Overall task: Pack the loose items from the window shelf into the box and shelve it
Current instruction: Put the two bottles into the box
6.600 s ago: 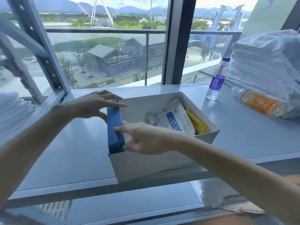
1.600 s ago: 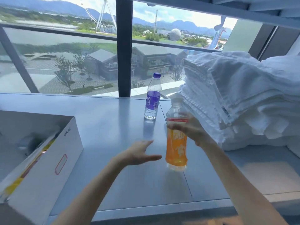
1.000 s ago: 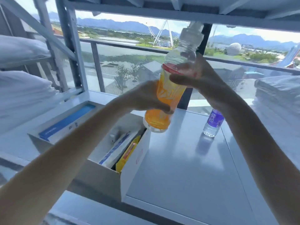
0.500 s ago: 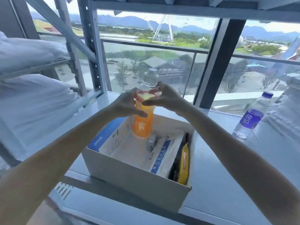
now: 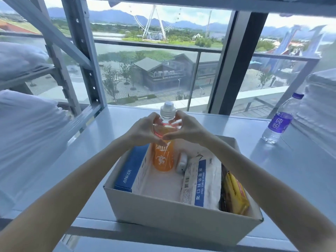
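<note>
Left hand [image 5: 143, 130] and right hand [image 5: 183, 129] wrap closed around the neck of the orange bottle [image 5: 163, 153], upright at the back of the box [image 5: 181, 213] beside the blue carton [image 5: 130, 170]. I'd seat its base flat before letting go. The water bottle [image 5: 280, 120] waits on the shelf [image 5: 291, 170] to the right.

We see the pale grey window shelf [image 5: 101, 142] carrying an open white cardboard box [image 5: 181, 217] at its near edge. At the far right a purple-labelled water bottle [image 5: 279, 120] stands upright, just beside a stack of white towels [image 5: 320, 106] (partly out of frame).
</note>
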A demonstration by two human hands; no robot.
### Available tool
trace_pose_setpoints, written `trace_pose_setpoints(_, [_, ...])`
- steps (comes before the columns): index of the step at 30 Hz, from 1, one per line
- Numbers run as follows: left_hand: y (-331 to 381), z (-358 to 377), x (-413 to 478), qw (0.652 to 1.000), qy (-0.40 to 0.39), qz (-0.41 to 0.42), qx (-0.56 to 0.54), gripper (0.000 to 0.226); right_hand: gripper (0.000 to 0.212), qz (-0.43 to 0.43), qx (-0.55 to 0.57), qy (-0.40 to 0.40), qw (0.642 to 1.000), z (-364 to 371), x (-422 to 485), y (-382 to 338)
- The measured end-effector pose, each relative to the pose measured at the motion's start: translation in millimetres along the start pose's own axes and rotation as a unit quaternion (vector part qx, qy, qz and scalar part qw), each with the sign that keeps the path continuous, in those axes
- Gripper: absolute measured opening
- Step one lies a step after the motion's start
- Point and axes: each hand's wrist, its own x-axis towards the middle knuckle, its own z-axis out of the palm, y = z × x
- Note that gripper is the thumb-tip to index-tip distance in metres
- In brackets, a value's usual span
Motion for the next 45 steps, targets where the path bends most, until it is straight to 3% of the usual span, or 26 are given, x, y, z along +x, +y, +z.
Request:
trace_pose_setpoints(2, [9.6,-2.0,-8.1,1.000,-0.005,-0.001,-0.015,0.063,0.072,-0.008,-0.009,0.004,1.000,0.5,-0.2,0.0])
trace_pose_setpoints(8, [25.8,-13.5,-31.4,0.999,0.015,0.025,-0.023,0.104,0.073,-0.033,-0.038,0.018,0.999,4.0,-2.8,-1.4])
trace_pose_setpoints(14, [39.5,-17.2,-48.0,0.995,-0.018,0.007,0.101,0.087,0.072,-0.029,-0.059,-0.023,0.998,-1.5,-9.8,-1.1])
trace_pose_setpoints(18, [49.7,-21.7,-82.5,0.997,0.039,-0.004,0.070,0.087,0.075,-0.016,-0.036,-0.001,0.999,-23.5,-36.8,6.9])
trace_pose_setpoints(23, [70.2,-25.0,-117.7,0.980,0.173,0.027,0.099,0.036,0.061,-0.011,-0.031,0.048,0.998,-63.1,-76.2,22.2])
trace_pose_setpoints(27, [113.4,-9.2,-117.5,0.972,0.077,0.161,0.152,0.019,0.049,0.019,-0.067,0.101,0.992,-102.0,-110.6,51.9])
trace_pose_setpoints(33, [189.8,45.8,-47.7,0.962,-0.007,0.242,0.129,0.040,0.049,0.118,-0.084,0.198,0.970,-168.0,-147.8,120.7])
trace_pose_setpoints(40, [280.0,146.4,44.4,0.953,-0.075,0.223,0.189,0.057,0.056,0.198,-0.137,0.241,0.940,-242.7,-167.1,203.9])
trace_pose_setpoints(45, [293.0,227.8,83.4,0.928,-0.234,0.114,0.267,0.072,0.052,0.222,-0.151,0.235,0.934,-278.7,-151.1,248.7])
